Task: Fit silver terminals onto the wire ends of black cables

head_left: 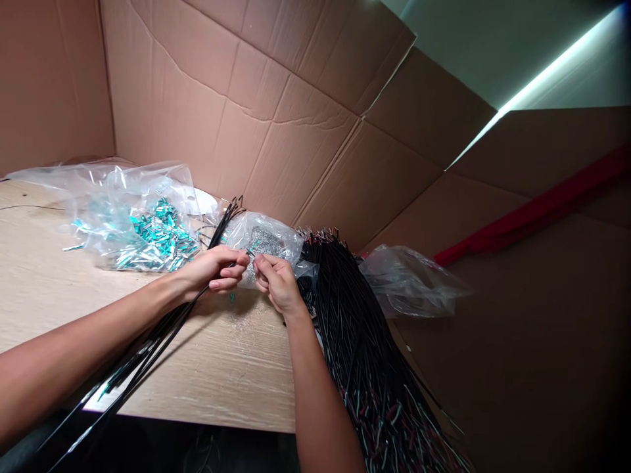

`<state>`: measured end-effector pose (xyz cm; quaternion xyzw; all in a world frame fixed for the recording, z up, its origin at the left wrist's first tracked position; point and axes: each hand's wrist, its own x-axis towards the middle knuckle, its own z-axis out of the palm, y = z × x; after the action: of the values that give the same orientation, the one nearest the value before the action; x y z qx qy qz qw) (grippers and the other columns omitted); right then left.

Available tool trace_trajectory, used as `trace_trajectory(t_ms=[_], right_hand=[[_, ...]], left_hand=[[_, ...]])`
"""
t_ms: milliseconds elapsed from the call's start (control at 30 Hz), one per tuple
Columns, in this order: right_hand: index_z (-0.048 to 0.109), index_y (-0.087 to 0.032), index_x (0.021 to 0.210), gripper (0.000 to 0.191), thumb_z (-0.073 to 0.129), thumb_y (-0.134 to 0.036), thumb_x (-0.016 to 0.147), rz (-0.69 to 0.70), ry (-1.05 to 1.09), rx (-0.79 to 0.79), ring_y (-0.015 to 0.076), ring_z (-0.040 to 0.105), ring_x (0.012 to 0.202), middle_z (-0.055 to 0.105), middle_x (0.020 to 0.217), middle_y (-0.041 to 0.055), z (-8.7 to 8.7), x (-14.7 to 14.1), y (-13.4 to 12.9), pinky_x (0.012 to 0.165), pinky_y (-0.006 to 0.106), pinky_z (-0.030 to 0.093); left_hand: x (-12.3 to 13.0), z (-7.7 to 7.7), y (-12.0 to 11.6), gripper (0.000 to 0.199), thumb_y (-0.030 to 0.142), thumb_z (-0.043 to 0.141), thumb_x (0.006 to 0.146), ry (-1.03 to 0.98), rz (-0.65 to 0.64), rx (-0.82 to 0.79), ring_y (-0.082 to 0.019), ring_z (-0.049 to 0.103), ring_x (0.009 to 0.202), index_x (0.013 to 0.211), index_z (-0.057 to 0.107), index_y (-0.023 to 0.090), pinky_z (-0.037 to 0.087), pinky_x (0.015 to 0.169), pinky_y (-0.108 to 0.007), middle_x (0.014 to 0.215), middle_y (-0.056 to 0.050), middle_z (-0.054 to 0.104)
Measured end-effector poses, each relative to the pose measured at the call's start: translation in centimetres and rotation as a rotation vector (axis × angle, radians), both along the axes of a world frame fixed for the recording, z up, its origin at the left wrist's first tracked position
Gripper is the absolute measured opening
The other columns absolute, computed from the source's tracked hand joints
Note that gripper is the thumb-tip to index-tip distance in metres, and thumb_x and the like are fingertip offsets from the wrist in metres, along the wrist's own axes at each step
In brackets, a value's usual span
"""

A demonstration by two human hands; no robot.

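My left hand point(217, 268) is closed, thumb and finger pinching a black cable near its tip, where thin wire ends stick out. Close beside it, my right hand point(277, 281) is pinched at those wire ends; what lies between its fingertips is too small to make out. A loose bunch of black cables point(165, 334) runs beneath my left hand and wrist and over the table's front edge. Just behind both hands, a clear plastic bag point(280, 235) holds many small silvery metal pieces.
A clear bag of green-and-silver strips point(165, 230) lies at the left on the wooden table point(236, 387). At the right, a thick bundle of black cables point(350, 322) hangs over the edge beside another clear bag point(414, 282). Cardboard walls point(207, 98) enclose the back.
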<state>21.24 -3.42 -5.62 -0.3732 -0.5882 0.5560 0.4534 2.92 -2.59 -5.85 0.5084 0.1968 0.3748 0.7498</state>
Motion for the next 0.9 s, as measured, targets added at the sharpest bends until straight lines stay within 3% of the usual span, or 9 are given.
trace_trajectory(t_ms=[100,267,367,433,533,600,667,833,900], right_hand=[[0.057,-0.02,0.07,0.044,0.072,-0.058,0.085,-0.014,0.088,-0.026,0.0047,0.014,0.043,0.026,0.051,-0.0112,0.2,0.0,0.1,0.041,0.022,0.013],[0.065,-0.019,0.083,0.039,0.075,-0.056,0.082,-0.213,0.209,0.005,0.0052,0.011,0.045,0.021,0.054,-0.0123,-0.1,-0.4,0.5,0.041,0.022,0.011],[0.063,-0.018,0.078,0.031,0.081,-0.044,0.078,-0.277,0.117,0.083,0.0055,0.022,0.047,0.038,0.059,-0.0082,-0.2,-0.7,0.5,0.042,0.022,0.017],[0.064,-0.018,0.077,0.027,0.08,-0.039,0.078,-0.342,0.016,0.187,0.0073,0.036,0.052,0.051,0.066,-0.0042,-0.2,-1.0,0.3,0.046,0.021,0.029],[0.068,-0.017,0.079,0.019,0.074,-0.035,0.083,-0.398,-0.109,0.328,0.0116,0.052,0.063,0.061,0.072,-0.0008,-0.1,-1.6,0.0,0.06,0.023,0.044],[0.069,-0.017,0.081,0.015,0.072,-0.031,0.083,-0.409,-0.127,0.352,0.0126,0.056,0.067,0.064,0.075,-0.0002,-0.1,-1.8,-0.1,0.064,0.024,0.046],[0.069,-0.017,0.082,0.015,0.073,-0.031,0.081,-0.392,-0.101,0.313,0.0112,0.053,0.062,0.062,0.074,-0.001,-0.3,-1.9,0.0,0.058,0.023,0.043],[0.063,-0.02,0.084,0.026,0.077,-0.041,0.08,-0.283,0.149,0.075,0.006,0.021,0.046,0.036,0.06,-0.0091,-0.5,-1.5,0.4,0.043,0.022,0.02],[0.062,-0.02,0.084,0.026,0.077,-0.041,0.081,-0.271,0.173,0.075,0.006,0.02,0.046,0.034,0.059,-0.0095,-0.3,-1.3,0.3,0.042,0.022,0.019]], left_hand=[[-0.2,0.1,0.0,0.025,0.033,0.06,0.091,-0.122,-0.076,-0.147,-0.004,0.024,0.035,0.075,0.048,0.018,0.025,0.036,-0.017,0.054,0.009,0.033],[0.6,-0.9,-0.1,0.03,0.041,0.062,0.094,0.032,0.066,0.05,-0.005,0.026,0.039,0.079,0.058,0.015,0.021,0.038,-0.016,0.052,0.007,0.037],[1.0,-1.5,-0.1,0.038,0.048,0.059,0.096,0.182,0.186,0.229,-0.006,0.028,0.041,0.078,0.061,0.014,0.022,0.04,-0.017,0.05,0.007,0.037],[1.1,-1.9,0.1,0.04,0.049,0.059,0.095,0.266,0.281,0.354,-0.007,0.031,0.043,0.077,0.061,0.014,0.024,0.042,-0.018,0.05,0.006,0.039],[1.1,-2.0,0.4,0.039,0.048,0.059,0.095,0.291,0.355,0.392,-0.007,0.033,0.044,0.076,0.06,0.014,0.025,0.043,-0.018,0.05,0.005,0.041],[1.0,-1.7,0.5,0.038,0.048,0.059,0.095,0.215,0.316,0.287,-0.007,0.03,0.041,0.075,0.056,0.016,0.024,0.041,-0.018,0.049,0.007,0.037],[0.7,-1.3,0.5,0.036,0.046,0.06,0.094,0.107,0.232,0.156,-0.006,0.024,0.038,0.073,0.053,0.018,0.02,0.038,-0.017,0.048,0.009,0.032],[0.4,-0.7,0.3,0.031,0.04,0.062,0.093,-0.008,-0.002,-0.037,-0.003,0.018,0.036,0.075,0.054,0.016,0.015,0.036,-0.016,0.051,0.009,0.03],[0.5,-1.1,0.4,0.032,0.04,0.063,0.093,-0.006,-0.016,-0.062,-0.003,0.017,0.036,0.074,0.055,0.016,0.015,0.036,-0.016,0.051,0.009,0.03]])
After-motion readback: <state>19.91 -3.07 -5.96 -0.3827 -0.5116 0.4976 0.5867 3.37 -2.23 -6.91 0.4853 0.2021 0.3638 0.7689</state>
